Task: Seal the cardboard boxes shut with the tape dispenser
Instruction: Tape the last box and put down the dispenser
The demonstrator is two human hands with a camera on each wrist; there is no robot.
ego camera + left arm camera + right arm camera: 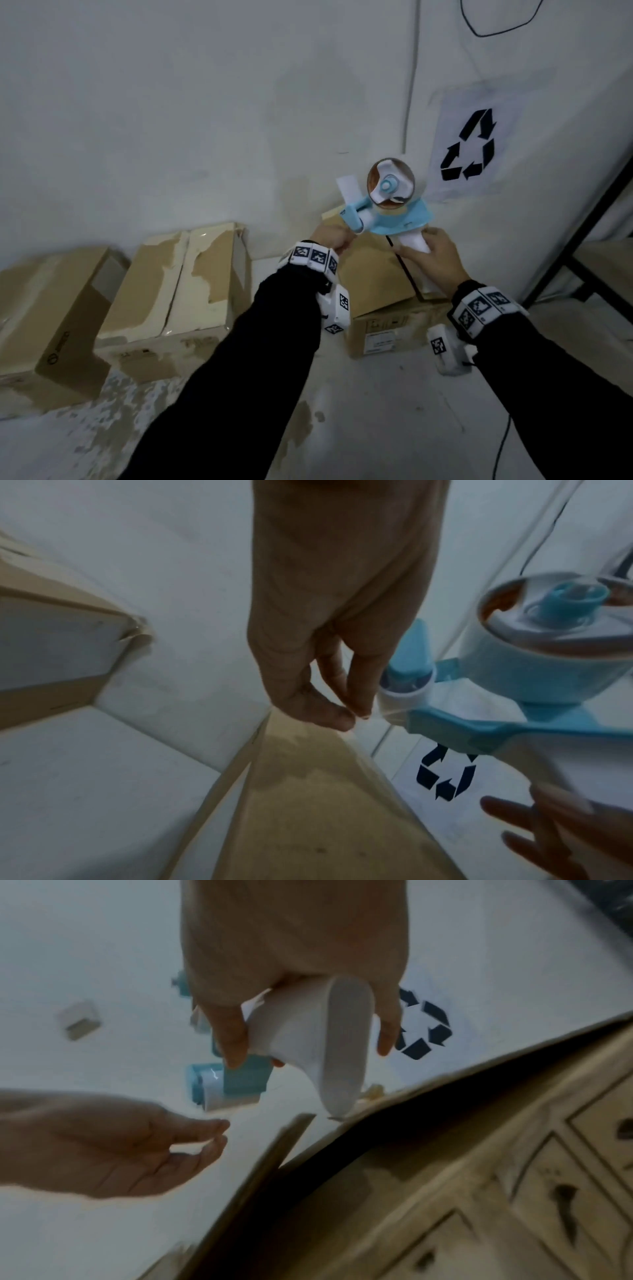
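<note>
A blue and white tape dispenser [390, 202] with a brown-cored roll is held in the air above the rightmost cardboard box [376, 284]. My right hand [423, 248] grips its white handle [308, 1034]. My left hand [342, 238] is at the dispenser's front roller, where thumb and forefinger [356, 715] pinch together on what looks like the clear tape end, which is hard to make out. The box below [308, 791] has its top flaps closed with a seam down the middle. Two more boxes, a torn one [178, 281] and a plain one [58, 318], stand to the left along the wall.
All boxes sit on a pale floor against a white wall. A recycling sign [469, 147] hangs on the wall to the right. A black metal frame [582, 222] stands at far right. A thin black cable [406, 274] crosses the right box.
</note>
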